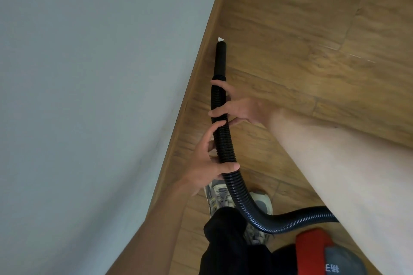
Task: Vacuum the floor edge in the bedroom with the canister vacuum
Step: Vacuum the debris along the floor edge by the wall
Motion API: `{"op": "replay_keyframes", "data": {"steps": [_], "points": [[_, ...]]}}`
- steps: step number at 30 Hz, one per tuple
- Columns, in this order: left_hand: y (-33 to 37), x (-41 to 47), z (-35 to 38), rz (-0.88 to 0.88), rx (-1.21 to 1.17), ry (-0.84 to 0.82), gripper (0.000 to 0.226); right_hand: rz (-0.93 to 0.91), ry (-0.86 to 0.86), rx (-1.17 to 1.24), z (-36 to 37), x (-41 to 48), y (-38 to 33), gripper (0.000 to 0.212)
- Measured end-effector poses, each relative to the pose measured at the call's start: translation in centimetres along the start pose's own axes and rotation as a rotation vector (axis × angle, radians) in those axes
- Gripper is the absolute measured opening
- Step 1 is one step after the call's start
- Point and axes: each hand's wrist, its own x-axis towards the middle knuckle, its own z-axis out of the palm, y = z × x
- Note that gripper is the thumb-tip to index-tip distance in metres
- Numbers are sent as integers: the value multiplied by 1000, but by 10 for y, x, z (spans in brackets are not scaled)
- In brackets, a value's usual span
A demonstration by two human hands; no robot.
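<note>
gripping the black hose (223,140), left hand (207,163) and right hand (237,109) both clamped, nozzle (220,58) touching a paper scrap (220,39)

Black ribbed hose (223,140), red-and-grey vacuum body (317,252), brown woodgrain floor (301,29), pale grey wall (89,51)

the vacuum body (330,257) was cut off by the bottom edge, its lettering unreadable. the hose (225,147) passed behind the right forearm (348,174), and trousers (225,241) hid most of both shoes (220,195).

Grey sneakers (220,196), black trousers (225,236)
</note>
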Motion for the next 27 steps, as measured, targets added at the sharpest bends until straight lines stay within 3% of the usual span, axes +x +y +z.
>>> {"op": "replay_keyframes", "data": {"steps": [14, 27], "points": [[14, 9, 3, 28, -130, 19, 98, -65, -22, 75, -11, 12, -9, 88], [38, 22, 19, 21, -97, 33, 98, -49, -67, 18, -41, 12, -26, 92]]}}
